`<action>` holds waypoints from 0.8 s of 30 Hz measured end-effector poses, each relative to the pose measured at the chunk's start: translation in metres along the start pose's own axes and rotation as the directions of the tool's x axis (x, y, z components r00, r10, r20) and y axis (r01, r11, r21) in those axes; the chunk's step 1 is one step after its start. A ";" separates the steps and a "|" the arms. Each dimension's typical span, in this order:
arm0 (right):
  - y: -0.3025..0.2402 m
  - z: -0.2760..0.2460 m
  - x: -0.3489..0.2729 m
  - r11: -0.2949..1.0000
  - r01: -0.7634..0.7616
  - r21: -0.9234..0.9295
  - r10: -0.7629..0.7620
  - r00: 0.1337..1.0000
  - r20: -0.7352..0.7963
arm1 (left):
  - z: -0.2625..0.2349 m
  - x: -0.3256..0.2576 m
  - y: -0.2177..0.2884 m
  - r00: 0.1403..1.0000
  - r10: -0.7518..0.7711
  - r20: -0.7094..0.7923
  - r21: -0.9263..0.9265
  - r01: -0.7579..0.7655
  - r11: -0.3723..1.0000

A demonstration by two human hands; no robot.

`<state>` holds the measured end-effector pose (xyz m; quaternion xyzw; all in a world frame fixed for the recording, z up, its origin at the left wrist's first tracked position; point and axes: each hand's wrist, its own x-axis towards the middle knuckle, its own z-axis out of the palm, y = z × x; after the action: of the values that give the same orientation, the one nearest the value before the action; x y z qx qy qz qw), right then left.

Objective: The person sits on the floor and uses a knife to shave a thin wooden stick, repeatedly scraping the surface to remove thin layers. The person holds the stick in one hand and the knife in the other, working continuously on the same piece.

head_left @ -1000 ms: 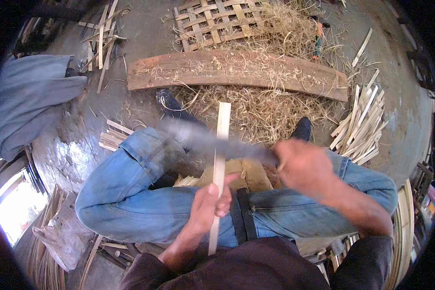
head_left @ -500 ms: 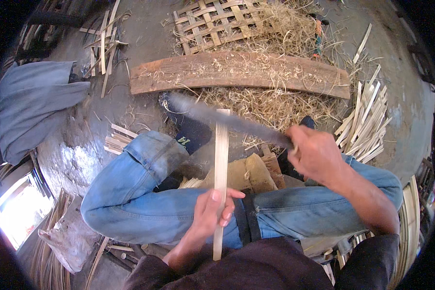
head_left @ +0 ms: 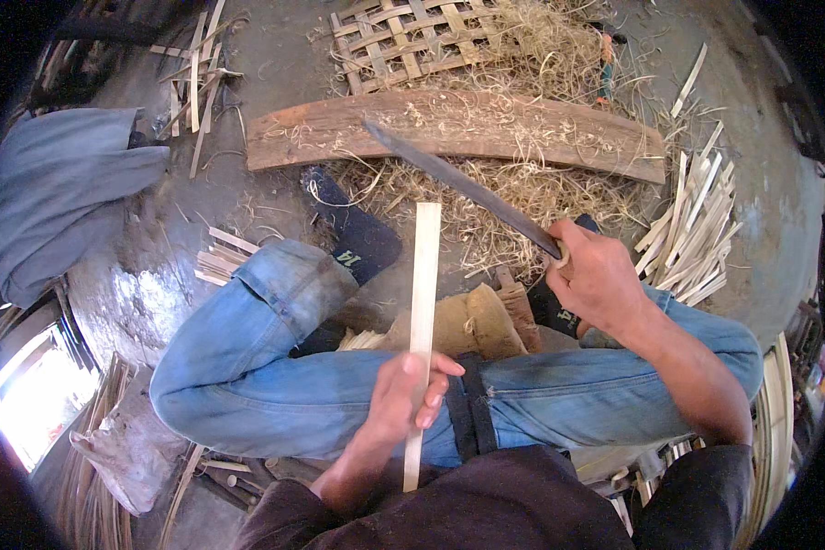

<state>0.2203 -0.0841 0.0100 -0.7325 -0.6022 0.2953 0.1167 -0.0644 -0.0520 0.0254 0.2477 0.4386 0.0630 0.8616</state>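
My left hand (head_left: 405, 396) is closed around the lower half of a flat pale strip of wood or bamboo (head_left: 423, 284), which stands lengthwise in front of my belly. In my right hand (head_left: 593, 278) is the handle of a long dark knife (head_left: 467, 188). Its blade slants up and left, over the edge of the brown plank and beyond the strip's top end, apart from it. Between my legs lies a rolled tan cloth or sack (head_left: 460, 323), partly covered by the strip and my thigh.
Ahead lies a wide wooden plank (head_left: 293, 137) strewn with shavings (head_left: 559, 55). Behind it is a woven lattice (head_left: 403, 41). Bundled pale strips (head_left: 697, 229) lie right, more strips (head_left: 225, 259) by my left knee. Grey cloth (head_left: 73, 192) hangs at left.
The knife was blurred by motion and is now sharp; its tip has shifted right and down, away from the left. My left hand holds the strip in nearly the same place.
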 end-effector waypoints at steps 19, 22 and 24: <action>-0.023 0.003 0.010 0.502 -0.384 0.775 0.424 0.890 0.166 | 0.022 0.013 -0.004 0.982 -0.048 0.184 0.298 -0.009 0.955; -0.021 0.011 0.009 0.576 -0.325 0.750 0.423 0.904 0.067 | 0.049 0.028 0.010 0.997 -0.003 0.075 0.261 -0.017 0.965; -0.020 0.012 0.010 0.658 -0.281 0.699 0.381 0.925 0.014 | 0.055 0.035 0.019 0.999 -0.009 0.034 0.257 0.000 0.966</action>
<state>0.1975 -0.0722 0.0081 -0.7514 -0.2958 0.4638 0.3645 0.0021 -0.0442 0.0364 0.3573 0.4287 -0.0008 0.8298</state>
